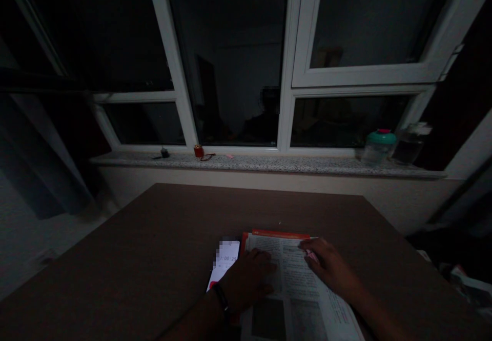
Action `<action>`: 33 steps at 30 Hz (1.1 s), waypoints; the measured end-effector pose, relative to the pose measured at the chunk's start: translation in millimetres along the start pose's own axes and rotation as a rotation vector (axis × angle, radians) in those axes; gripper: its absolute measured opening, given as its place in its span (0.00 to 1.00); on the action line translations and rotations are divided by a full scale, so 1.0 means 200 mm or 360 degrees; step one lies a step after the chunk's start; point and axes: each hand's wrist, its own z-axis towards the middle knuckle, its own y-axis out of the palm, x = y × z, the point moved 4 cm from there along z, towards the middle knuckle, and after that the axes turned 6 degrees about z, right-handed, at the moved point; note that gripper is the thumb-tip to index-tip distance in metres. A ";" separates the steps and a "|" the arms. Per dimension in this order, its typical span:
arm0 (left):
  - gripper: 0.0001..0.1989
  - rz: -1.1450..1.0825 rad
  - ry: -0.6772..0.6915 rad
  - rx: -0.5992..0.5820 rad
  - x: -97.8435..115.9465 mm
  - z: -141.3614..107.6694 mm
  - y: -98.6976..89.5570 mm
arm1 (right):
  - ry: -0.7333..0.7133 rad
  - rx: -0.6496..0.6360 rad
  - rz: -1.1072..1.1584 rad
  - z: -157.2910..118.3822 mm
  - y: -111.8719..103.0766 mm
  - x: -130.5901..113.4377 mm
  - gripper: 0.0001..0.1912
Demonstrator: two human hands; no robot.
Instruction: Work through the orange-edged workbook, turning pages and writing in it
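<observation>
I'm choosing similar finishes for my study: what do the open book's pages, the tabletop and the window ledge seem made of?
The open book has matte printed paper pages. The tabletop looks like brown laminate or veneered board: smooth, low sheen, no clear grain in this dim light. The window ledge looks like polished granite, its grey surface densely speckled.

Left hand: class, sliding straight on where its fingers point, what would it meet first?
The left hand would probably meet the right hand first, though depth is hard to judge here.
</observation>
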 end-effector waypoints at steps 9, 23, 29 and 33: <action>0.23 0.0029 0.0046 -0.0025 0.02 0.01 -0.04 | 0.0172 0.0062 -0.0010 -0.04 -0.06 0.00 0.14; 0.23 0.0024 0.0064 -0.0023 0.04 0.01 -0.06 | 0.0344 0.0082 0.0029 -0.05 -0.07 0.02 0.17; 0.22 0.0020 0.0065 -0.0042 0.05 0.01 -0.07 | 0.0322 0.0146 0.0049 -0.04 -0.07 0.01 0.17; 0.23 0.0005 0.0055 -0.0003 0.04 0.01 -0.05 | 0.0394 0.0152 -0.0019 -0.01 -0.06 0.05 0.16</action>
